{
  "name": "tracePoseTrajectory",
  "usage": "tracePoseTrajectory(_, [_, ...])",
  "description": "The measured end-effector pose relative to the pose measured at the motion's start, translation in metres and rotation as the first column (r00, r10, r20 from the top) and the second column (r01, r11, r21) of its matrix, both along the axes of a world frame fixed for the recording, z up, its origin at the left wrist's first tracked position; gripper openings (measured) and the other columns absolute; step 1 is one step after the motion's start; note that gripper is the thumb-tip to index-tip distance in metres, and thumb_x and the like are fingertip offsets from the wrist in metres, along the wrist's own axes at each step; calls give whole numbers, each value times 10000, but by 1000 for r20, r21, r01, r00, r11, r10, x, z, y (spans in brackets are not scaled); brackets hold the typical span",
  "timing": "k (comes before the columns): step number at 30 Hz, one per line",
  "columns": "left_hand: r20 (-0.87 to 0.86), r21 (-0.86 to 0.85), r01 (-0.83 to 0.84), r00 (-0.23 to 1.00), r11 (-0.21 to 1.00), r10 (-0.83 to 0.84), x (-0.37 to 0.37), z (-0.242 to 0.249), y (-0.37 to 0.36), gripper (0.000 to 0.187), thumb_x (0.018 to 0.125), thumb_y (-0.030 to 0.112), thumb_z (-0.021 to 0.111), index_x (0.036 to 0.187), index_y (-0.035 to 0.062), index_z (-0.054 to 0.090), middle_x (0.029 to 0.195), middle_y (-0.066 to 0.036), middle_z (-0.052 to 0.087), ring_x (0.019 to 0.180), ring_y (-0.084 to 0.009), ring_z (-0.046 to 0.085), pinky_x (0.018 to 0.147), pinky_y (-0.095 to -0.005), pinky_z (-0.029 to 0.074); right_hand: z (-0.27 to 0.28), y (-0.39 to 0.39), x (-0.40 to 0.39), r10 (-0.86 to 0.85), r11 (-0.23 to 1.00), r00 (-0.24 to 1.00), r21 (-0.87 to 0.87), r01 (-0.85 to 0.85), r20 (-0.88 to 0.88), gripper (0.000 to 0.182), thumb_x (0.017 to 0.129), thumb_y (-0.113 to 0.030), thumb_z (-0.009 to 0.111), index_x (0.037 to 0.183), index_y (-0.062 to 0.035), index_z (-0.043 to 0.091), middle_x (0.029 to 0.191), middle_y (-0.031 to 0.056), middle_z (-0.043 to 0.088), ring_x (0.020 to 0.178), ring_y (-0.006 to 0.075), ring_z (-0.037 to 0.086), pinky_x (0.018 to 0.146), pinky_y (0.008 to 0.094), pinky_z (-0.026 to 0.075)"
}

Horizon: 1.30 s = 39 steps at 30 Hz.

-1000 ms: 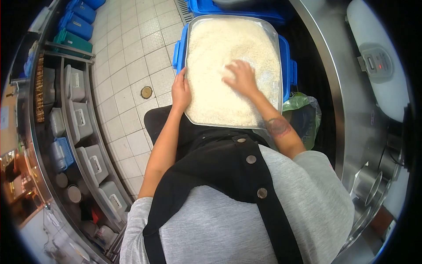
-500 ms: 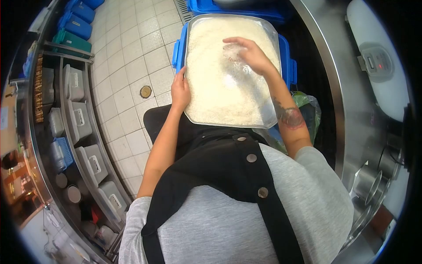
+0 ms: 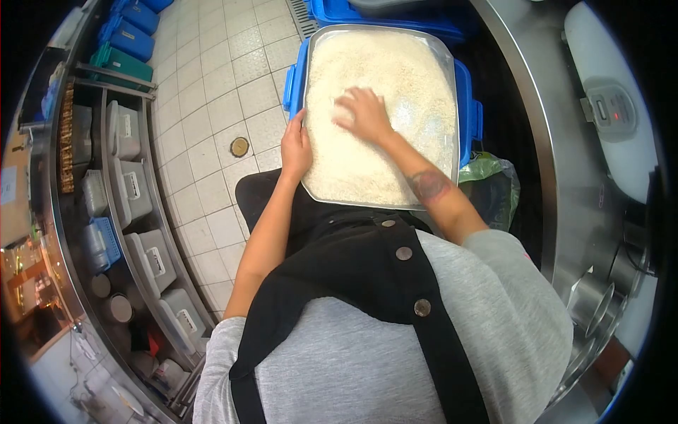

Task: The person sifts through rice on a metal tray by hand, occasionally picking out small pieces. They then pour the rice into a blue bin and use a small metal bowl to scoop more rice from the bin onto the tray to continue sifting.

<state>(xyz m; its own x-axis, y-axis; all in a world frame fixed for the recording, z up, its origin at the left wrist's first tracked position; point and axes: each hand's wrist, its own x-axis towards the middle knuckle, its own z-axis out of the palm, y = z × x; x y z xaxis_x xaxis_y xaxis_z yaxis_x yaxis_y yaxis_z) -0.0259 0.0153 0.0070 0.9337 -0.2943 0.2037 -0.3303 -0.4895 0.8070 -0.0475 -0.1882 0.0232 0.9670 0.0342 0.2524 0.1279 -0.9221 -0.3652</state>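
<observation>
A rectangular metal tray (image 3: 443, 51) full of white grains (image 3: 367, 60) that look like rice sits just beyond my lap. My left hand (image 3: 296, 150) holds the tray by its left edge, with the thumb up along the rim and the other fingers hidden beneath. Over the middle of the tray, my right hand (image 3: 365, 116) is palm down on the grains, fingers spread and slightly blurred. Right of it, a thin patch in the grains lets the shiny tray bottom show. Under the tray is a blue plastic bin (image 3: 464, 113).
A green plastic bag (image 3: 487, 164) stands right of my knees. Along the right runs a steel counter (image 3: 526, 78) with a white appliance (image 3: 611, 106) and metal pots (image 3: 592, 300). At left, a shelf holds grey bins (image 3: 133, 191). A round drain (image 3: 239, 147) lies in the tiled floor.
My right hand has moved left and down onto the grains from above the tray. The bare shiny patch looks smaller and grainier. My left hand has kept its hold on the edge.
</observation>
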Motion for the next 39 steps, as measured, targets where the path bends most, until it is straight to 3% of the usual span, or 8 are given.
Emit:
tracePoseTrajectory(5, [8, 12, 1, 1000, 1000, -1, 0, -2, 0, 390, 928, 19, 439, 1313, 6, 503, 1255, -239, 569, 1160, -388, 557, 990, -409, 436, 12, -1, -42, 204, 966, 957, 203, -162, -206, 374, 730, -82, 743, 1094, -139, 681, 1127, 113, 644, 952, 225, 612, 811, 378, 482])
tracePoseTrajectory(7, [15, 16, 0, 1000, 1000, 0, 0, -1, 0, 394, 928, 22, 440, 1316, 13, 502, 1256, -238, 569, 1162, -384, 557, 991, -407, 435, 33, -10, -43, 91, 870, 858, 460, 178, -506, 387, 741, 24, 656, 1095, -129, 691, 999, 150, 681, 823, 263, 664, 769, 350, 515])
tracePoseTrajectory(11, [19, 0, -5, 1000, 1000, 5, 0, -2, 1, 396, 927, 21, 440, 1319, 20, 503, 1255, -238, 569, 1162, -383, 557, 990, -406, 436, 89, -25, -16, -13, 493, 876, 759, 424, -481, 422, 761, 127, 502, 1122, -18, 666, 1047, 167, 692, 897, 232, 685, 827, 335, 529])
tracePoseTrajectory(14, [-19, 5, -11, 1000, 1000, 11, -1, 0, -1, 398, 926, 15, 436, 1319, 24, 503, 1255, -237, 569, 1163, -384, 554, 990, -409, 434, 105, -44, 5, 26, 810, 992, 585, 53, -125, 390, 836, 85, 468, 1166, -7, 653, 1117, 177, 668, 1039, 202, 653, 903, 284, 504])
tracePoseTrajectory(17, [-7, -5, -14, 1000, 1000, 14, 0, 0, 0, 397, 927, 14, 434, 1317, 22, 502, 1251, -236, 571, 1160, -386, 554, 988, -412, 434, 123, -48, 22, 47, 568, 984, 815, 114, -171, 362, 878, 22, 451, 1178, -15, 652, 1135, 153, 671, 1091, 221, 629, 950, 311, 478])
tracePoseTrajectory(24, [-17, -2, -3, 1000, 1000, 3, 0, 1, 0, 395, 925, 10, 439, 1315, 20, 502, 1243, -237, 572, 1146, -391, 558, 986, -420, 432, 100, -34, 72, -154, 933, 968, 293, 209, -198, 351, 886, -268, 559, 1189, -117, 653, 1145, 157, 668, 1039, 297, 644, 899, 453, 491])
tracePoseTrajectory(30, [-27, 2, -5, 1000, 1000, 6, 0, -1, 1, 401, 924, 3, 433, 1319, 19, 497, 1243, -246, 565, 1157, -393, 550, 988, -420, 427, 23, 33, 132, -231, 956, 963, -151, 250, 136, 378, 896, -212, 488, 1180, -12, 638, 1375, 179, 517, 1331, 357, 405, 996, 705, 288])
tracePoseTrajectory(39, [-29, 22, 9, 1000, 1000, -9, 0, 4, 0, 397, 929, 4, 435, 1322, 6, 490, 1256, -242, 557, 1166, -387, 548, 994, -416, 430, -24, 12, 142, -227, 811, 958, -510, 285, 175, 408, 894, -177, 473, 1237, 4, 599, 1350, 137, 541, 1348, 329, 382, 1048, 729, 176])
